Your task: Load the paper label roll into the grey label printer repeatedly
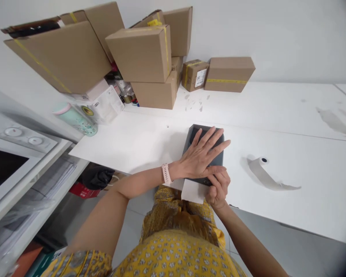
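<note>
A shallow dark grey box (189, 144) lies near the front edge of the white table. Across its top rests my left hand (200, 154), fingers spread and palm down, a pink band around the wrist. My right hand (218, 184) is closed at the box's near right corner, its fingertips partly hidden by my left hand. From the box's near side a white flap (193, 191) sticks out over the table edge, beside my right hand. What my left hand covers inside the box is hidden.
A partly unrolled white paper roll (262, 173) lies to the right. Cardboard boxes (141, 54) are stacked at the back left, with smaller cartons (230, 73) by the wall. A mint green tumbler (77, 120) stands at left, near a white microwave (23, 142).
</note>
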`<state>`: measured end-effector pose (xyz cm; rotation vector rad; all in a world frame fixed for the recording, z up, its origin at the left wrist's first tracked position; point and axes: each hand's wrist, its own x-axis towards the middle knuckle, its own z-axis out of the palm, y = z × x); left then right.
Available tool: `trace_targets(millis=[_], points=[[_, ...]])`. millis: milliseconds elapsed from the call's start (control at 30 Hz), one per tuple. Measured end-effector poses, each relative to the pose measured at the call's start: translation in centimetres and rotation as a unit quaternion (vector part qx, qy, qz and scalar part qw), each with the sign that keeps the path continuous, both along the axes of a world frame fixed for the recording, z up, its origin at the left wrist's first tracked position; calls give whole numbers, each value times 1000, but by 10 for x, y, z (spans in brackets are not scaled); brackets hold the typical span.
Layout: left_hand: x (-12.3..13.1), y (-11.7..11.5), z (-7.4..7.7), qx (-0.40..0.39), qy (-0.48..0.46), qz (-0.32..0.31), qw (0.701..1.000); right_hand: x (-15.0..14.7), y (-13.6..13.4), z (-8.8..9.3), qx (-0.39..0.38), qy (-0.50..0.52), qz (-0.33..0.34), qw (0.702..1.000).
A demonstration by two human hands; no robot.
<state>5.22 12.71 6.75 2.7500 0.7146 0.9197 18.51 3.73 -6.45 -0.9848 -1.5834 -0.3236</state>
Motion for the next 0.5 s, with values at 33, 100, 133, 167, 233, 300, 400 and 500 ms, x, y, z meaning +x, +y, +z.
trace_targets(millis=[33, 100, 133, 167, 233, 300, 400, 500], points=[[1, 0, 0, -5, 4, 3, 1000, -1, 1, -2, 2, 5, -2, 1000], [4, 3, 2, -9, 8, 15, 1000, -2, 1, -3, 6, 17, 0, 1000], [4, 5, 2, -8, 4, 22, 1000, -3, 2, -2, 5, 22, 1, 1000], [4, 7, 2, -6, -10, 30, 999, -4, 1, 0, 1, 26, 1, 1000], [-1, 5, -2, -3, -70, 62, 996, -5, -1, 9, -13, 32, 1, 999], [-12, -11, -11, -22, -175, 129, 976, -5, -6, 22, -45, 51, 13, 998], [-35, -59, -36, -137, -359, 261, 886, -7, -14, 43, -126, 123, 27, 984], [-51, -112, -62, -384, -391, 286, 786, -6, -17, 58, -213, 171, 23, 962]])
